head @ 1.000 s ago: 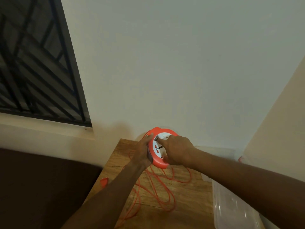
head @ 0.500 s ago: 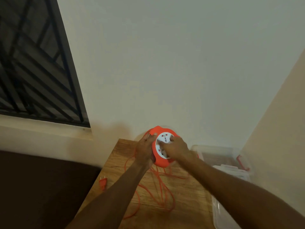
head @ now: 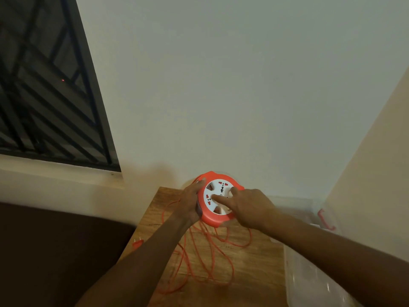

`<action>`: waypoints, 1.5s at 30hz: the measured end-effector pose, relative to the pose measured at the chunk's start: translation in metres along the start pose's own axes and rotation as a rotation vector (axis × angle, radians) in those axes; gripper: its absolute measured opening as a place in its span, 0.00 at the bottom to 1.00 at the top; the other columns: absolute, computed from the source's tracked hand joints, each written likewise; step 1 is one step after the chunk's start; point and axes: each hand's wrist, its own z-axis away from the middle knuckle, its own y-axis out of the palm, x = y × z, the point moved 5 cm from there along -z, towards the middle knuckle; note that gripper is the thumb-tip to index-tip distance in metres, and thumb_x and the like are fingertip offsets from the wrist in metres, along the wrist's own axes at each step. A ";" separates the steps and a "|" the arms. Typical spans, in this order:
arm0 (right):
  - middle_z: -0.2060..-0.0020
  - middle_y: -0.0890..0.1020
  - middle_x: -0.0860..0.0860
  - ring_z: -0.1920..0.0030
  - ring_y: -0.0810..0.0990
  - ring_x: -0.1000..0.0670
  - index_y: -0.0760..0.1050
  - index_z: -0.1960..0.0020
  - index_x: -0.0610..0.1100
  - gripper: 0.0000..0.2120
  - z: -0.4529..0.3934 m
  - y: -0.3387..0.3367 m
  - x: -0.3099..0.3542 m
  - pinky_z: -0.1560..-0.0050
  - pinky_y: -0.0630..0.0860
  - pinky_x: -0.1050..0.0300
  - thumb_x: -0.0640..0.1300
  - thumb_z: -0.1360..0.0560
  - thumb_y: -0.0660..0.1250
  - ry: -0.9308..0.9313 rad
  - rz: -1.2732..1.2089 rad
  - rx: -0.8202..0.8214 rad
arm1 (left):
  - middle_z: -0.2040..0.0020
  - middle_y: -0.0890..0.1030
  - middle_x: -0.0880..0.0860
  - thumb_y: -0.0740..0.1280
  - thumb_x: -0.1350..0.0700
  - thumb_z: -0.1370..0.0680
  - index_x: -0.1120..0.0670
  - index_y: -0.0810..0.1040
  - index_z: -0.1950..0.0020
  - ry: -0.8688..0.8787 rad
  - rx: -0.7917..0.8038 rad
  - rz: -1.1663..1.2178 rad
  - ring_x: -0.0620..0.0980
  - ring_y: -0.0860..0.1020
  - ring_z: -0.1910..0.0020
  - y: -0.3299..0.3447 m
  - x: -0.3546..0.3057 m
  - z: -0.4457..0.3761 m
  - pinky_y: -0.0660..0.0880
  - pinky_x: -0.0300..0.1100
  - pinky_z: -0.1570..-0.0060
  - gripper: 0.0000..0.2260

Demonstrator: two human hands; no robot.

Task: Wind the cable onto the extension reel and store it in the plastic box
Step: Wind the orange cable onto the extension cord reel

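Observation:
The round orange extension reel (head: 212,219) with a white socket face is held tilted above the far end of the wooden table (head: 261,262). My left hand (head: 190,202) grips its left rim. My right hand (head: 245,207) rests on the white face, with the index finger pressed into it and the thumb at the right rim. Loose orange cable (head: 208,262) hangs from the reel and lies in loops on the table. The orange plug (head: 137,243) sits at the table's left edge. The clear plastic box (head: 309,282) stands on the right, partly hidden by my right arm.
A white wall stands right behind the table, with a barred window (head: 48,89) at upper left. A second wall closes in on the right. The box's orange latch (head: 325,220) shows near that corner. Dark floor lies left of the table.
My right hand has shifted on the white face, its index finger moving round to the left side. The loose cable loops on the table have changed shape. My left hand keeps its grip.

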 end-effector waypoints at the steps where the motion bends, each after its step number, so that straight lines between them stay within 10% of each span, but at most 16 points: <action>1: 0.33 0.71 0.40 0.47 0.80 0.41 0.47 0.21 0.58 0.34 -0.001 -0.003 -0.002 0.53 0.79 0.48 0.47 0.20 0.63 -0.031 0.045 0.012 | 0.43 0.86 0.61 0.66 0.48 0.19 0.57 0.78 0.33 0.000 0.001 0.000 0.61 0.85 0.49 0.001 0.000 0.000 0.84 0.56 0.52 0.18; 10: 0.33 0.75 0.43 0.42 0.80 0.42 0.48 0.21 0.48 0.41 -0.020 -0.008 0.005 0.48 0.78 0.49 0.54 0.24 0.68 0.114 -0.010 0.031 | 0.45 0.87 0.57 0.65 0.47 0.18 0.55 0.78 0.34 0.001 0.047 -0.024 0.56 0.87 0.52 0.011 0.002 0.001 0.84 0.51 0.56 0.17; 18: 0.39 0.80 0.49 0.42 0.79 0.46 0.66 0.28 0.51 0.28 -0.034 -0.003 -0.003 0.46 0.78 0.51 0.52 0.25 0.68 0.217 -0.178 0.009 | 0.41 0.85 0.58 0.66 0.46 0.19 0.54 0.78 0.32 0.024 0.055 -0.050 0.59 0.85 0.44 0.014 0.006 0.001 0.82 0.54 0.48 0.19; 32: 0.31 0.75 0.49 0.34 0.75 0.45 0.66 0.26 0.51 0.30 -0.023 0.027 -0.012 0.36 0.74 0.49 0.57 0.25 0.68 0.618 -0.998 -0.235 | 0.46 0.86 0.60 0.66 0.53 0.18 0.55 0.83 0.46 0.210 -0.019 -0.096 0.58 0.85 0.48 0.027 -0.008 0.001 0.82 0.57 0.48 0.08; 35: 0.42 0.81 0.42 0.51 0.81 0.45 0.66 0.28 0.42 0.27 -0.023 0.045 0.001 0.54 0.81 0.53 0.59 0.20 0.59 1.155 -1.758 -0.163 | 0.47 0.87 0.54 0.69 0.51 0.20 0.51 0.84 0.46 0.319 -0.053 -0.248 0.56 0.86 0.48 0.033 -0.006 -0.002 0.84 0.54 0.48 0.07; 38: 0.70 0.80 0.45 0.76 0.74 0.52 0.63 0.27 0.41 0.24 -0.027 0.051 0.015 0.77 0.69 0.61 0.49 0.20 0.60 1.108 -2.044 -0.182 | 0.52 0.83 0.61 0.72 0.46 0.26 0.64 0.78 0.47 0.287 -0.115 -0.201 0.63 0.83 0.51 0.025 -0.003 -0.010 0.81 0.58 0.50 0.21; 42: 0.64 0.84 0.47 0.68 0.81 0.49 0.57 0.25 0.47 0.31 -0.019 0.028 0.022 0.70 0.78 0.57 0.45 0.23 0.67 0.813 -1.784 -0.183 | 0.46 0.86 0.58 0.69 0.48 0.20 0.57 0.82 0.44 0.210 -0.117 -0.150 0.59 0.85 0.46 0.019 -0.002 -0.014 0.83 0.55 0.48 0.13; 45: 0.42 0.81 0.50 0.46 0.82 0.48 0.69 0.30 0.53 0.25 -0.005 0.013 0.012 0.47 0.80 0.52 0.49 0.26 0.70 0.442 -1.082 -0.157 | 0.39 0.85 0.56 0.67 0.47 0.19 0.52 0.81 0.37 0.165 -0.094 -0.143 0.60 0.83 0.41 0.013 -0.005 -0.019 0.82 0.60 0.44 0.14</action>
